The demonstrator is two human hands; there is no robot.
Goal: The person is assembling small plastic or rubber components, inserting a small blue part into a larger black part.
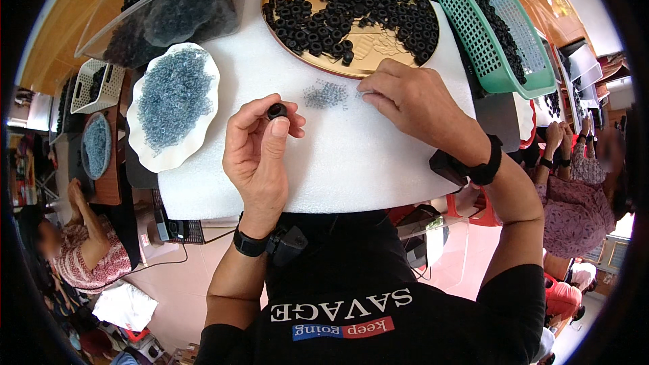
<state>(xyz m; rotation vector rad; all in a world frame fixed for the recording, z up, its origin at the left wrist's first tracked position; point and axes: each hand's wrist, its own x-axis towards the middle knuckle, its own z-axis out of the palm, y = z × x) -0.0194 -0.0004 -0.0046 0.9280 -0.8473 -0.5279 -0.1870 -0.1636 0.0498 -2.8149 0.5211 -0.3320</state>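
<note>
My left hand (257,159) is raised over the white foam sheet (324,179), pinching a round black ring-shaped part (276,111) between thumb and fingers, its hole facing up. To its right, my right hand (422,105) has thumb and index finger pressed together low over the sheet; whatever they hold is too small to make out. Beside those fingertips lies a small loose pile of tiny clear rings (326,94). Beyond both hands, a round gold tray (385,61) carries many similar black parts (324,23).
At left, a white scalloped plate (211,88) bears a heap of bluish clear rings (177,98). Behind it stands a transparent box (169,20) of black parts. A green perforated basket (497,83) borders the tray's right. People sit at both sides, including one person (88,253) at left.
</note>
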